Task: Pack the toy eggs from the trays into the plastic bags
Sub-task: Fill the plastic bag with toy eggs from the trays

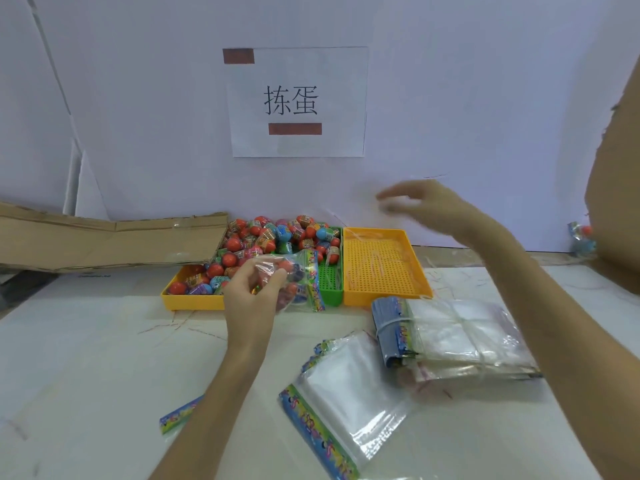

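Note:
My left hand [251,289] grips a clear plastic bag [296,282] with a colourful header strip; several toy eggs sit inside it. It hangs just in front of the trays. A heap of red, blue and pink toy eggs [273,237] fills the left yellow tray [188,301] and part of the green tray [330,284]. My right hand [426,206] is raised and blurred above the empty right yellow tray [381,265], fingers stretched out, holding nothing. Empty bags lie loose [349,386] and in a tied bundle [450,336] on the table.
A flattened cardboard sheet [107,240] leans over the left tray's back corner. A paper sign [296,102] hangs on the white wall. A loose header strip [178,414] lies at the front left. A filled bag [581,239] lies at the far right beside brown cardboard [620,168].

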`<state>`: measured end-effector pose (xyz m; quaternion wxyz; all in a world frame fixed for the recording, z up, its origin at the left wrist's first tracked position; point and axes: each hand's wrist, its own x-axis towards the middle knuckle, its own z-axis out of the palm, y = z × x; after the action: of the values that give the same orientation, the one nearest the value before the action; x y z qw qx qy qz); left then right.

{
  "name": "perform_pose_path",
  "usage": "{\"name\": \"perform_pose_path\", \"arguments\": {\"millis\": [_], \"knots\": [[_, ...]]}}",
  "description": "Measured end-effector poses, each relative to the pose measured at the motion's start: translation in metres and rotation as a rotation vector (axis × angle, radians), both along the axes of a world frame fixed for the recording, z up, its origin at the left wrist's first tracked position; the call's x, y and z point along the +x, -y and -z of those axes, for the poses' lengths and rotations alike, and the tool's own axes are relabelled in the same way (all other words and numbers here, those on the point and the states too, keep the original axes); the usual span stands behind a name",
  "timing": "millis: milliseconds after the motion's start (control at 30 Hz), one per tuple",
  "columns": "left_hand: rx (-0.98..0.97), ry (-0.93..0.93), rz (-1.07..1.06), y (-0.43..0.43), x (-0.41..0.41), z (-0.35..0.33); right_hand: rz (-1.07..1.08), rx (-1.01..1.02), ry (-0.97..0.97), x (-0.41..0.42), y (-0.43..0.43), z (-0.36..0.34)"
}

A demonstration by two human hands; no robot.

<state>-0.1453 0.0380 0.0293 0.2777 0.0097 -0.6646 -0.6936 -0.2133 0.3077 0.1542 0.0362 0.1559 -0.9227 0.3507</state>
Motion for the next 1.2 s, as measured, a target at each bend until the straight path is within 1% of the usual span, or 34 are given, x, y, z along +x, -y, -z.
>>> {"name": "perform_pose_path", "arguments": {"millis": [33,67,100,133,167,200,233,267,300,333,367,400,500,567,700,900,1067,1200], "knots": [[0.01,-0.007,0.014,0.0,0.0,-0.001,-0.126,-0.349,0.074,0.002,-0.001,-0.007],[0.021,-0.012,0.033,0.0,0.001,-0.001,-0.292,-0.686,0.221,0.014,0.003,-0.012],[0.028,-0.013,0.059,-0.001,0.003,-0.002,-0.457,-0.912,0.32,0.02,0.004,-0.006],[0.033,-0.011,0.086,-0.001,0.004,-0.003,-0.463,-0.91,0.296,0.024,0.01,0.004],[0.031,-0.01,0.107,-0.002,0.006,-0.004,-0.359,-0.698,0.132,0.028,0.02,0.018],[0.022,-0.008,0.12,-0.002,0.007,-0.005,-0.136,-0.344,-0.098,0.028,0.031,0.038],[0.007,-0.005,0.127,-0.002,0.006,-0.004,0.067,-0.044,-0.263,0.03,0.042,0.054],[-0.011,-0.007,0.133,-0.003,0.006,-0.004,0.137,0.034,-0.34,0.033,0.052,0.07],[-0.027,-0.022,0.137,-0.004,0.006,-0.003,0.109,-0.111,-0.331,0.037,0.06,0.082],[-0.042,-0.043,0.141,-0.004,0.006,-0.004,0.035,-0.346,-0.295,0.042,0.067,0.089],[-0.059,-0.06,0.143,-0.005,0.006,-0.003,-0.003,-0.49,-0.295,0.045,0.074,0.095],[-0.081,-0.075,0.144,-0.005,0.006,-0.003,0.0,-0.526,-0.326,0.047,0.081,0.1],[-0.146,-0.109,0.169,-0.006,0.006,0.0,-0.031,-0.468,-0.399,0.054,0.094,0.109],[-0.182,-0.115,0.179,-0.007,0.007,0.0,-0.045,-0.452,-0.371,0.059,0.099,0.109],[-0.233,-0.134,0.193,-0.008,0.008,0.001,-0.013,-0.509,-0.351,0.061,0.098,0.11],[-0.349,-0.196,0.217,-0.012,0.012,0.0,-0.006,-0.53,-0.3,0.06,0.096,0.112],[-0.354,-0.181,0.218,-0.011,0.011,0.001,0.015,-0.526,-0.295,0.061,0.097,0.112],[-0.343,-0.165,0.272,-0.011,0.012,-0.001,0.012,-0.541,-0.285,0.063,0.095,0.11]]}}
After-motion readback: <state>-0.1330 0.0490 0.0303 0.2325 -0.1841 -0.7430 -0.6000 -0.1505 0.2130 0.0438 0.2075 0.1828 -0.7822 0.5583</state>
